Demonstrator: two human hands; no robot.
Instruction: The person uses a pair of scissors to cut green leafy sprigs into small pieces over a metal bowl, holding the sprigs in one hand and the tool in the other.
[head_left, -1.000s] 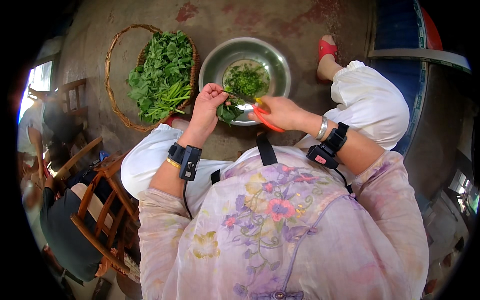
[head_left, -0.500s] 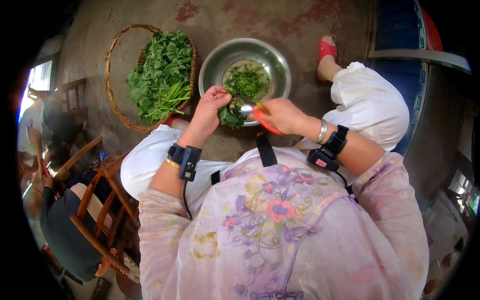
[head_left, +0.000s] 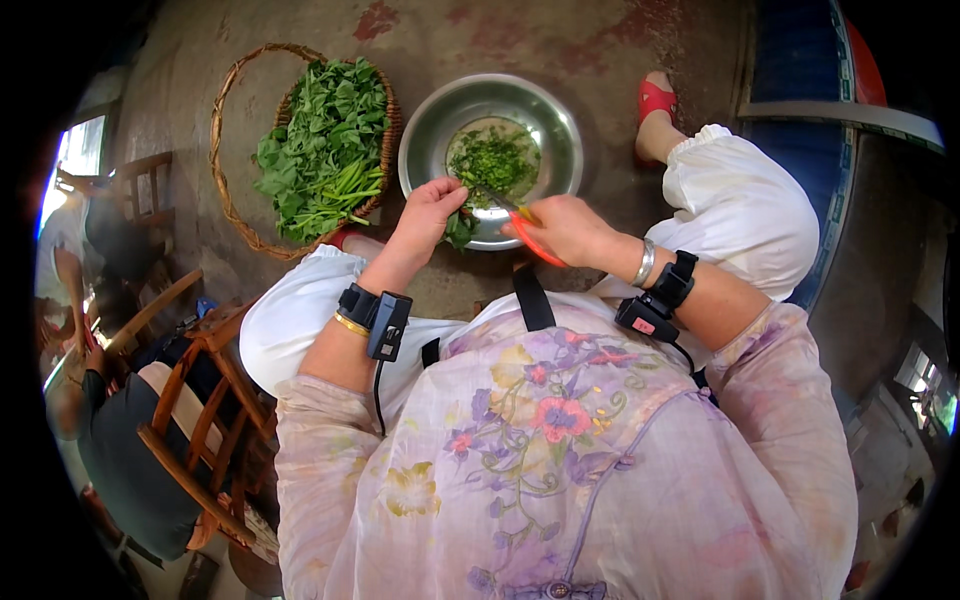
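Note:
My left hand [head_left: 432, 208] is closed on a leafy green stem [head_left: 461, 231], its leaves hanging below my fingers over the near rim of a steel basin [head_left: 417, 140]. My right hand [head_left: 572, 230] grips scissors [head_left: 536, 244] with orange-red handles. Their blades point left and reach the stem by my left fingertips; whether they are parted is hard to see. Finely cut greens [head_left: 492, 160] lie in the basin's bottom. To the left, a wicker basket [head_left: 391, 110] with a tall hoop handle is heaped with leafy greens [head_left: 325, 140].
The basin and basket stand on a stained concrete floor [head_left: 600, 60], between and beyond my knees. A wooden chair [head_left: 200, 420] and seated people [head_left: 130, 460] are at the left. On the right is a blue panel with a pale bar [head_left: 800, 108].
My left hand has turned slightly, and the leaves under it look smaller and sit farther left. The scissors stay in my right hand, nearly in place.

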